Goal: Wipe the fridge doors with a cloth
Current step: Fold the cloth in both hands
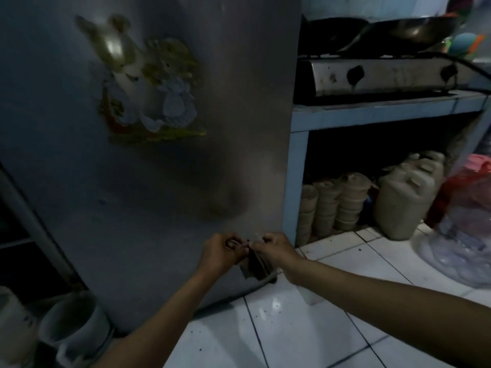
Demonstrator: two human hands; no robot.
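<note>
Low in the frame's centre, both hands, the left hand (220, 249) and right hand (273, 248), are pinching a small cloth (256, 265) against the fridge door (159, 181). It is probably soft and light, best bunched by its edges.

Both arms reach forward from 6 o'clock — bare forearms converging. The left hand (221, 249) and right hand (275, 249) meet knuckle to knuckle, fingers curled — each grip pinching a folded cloth (256, 266).
</note>
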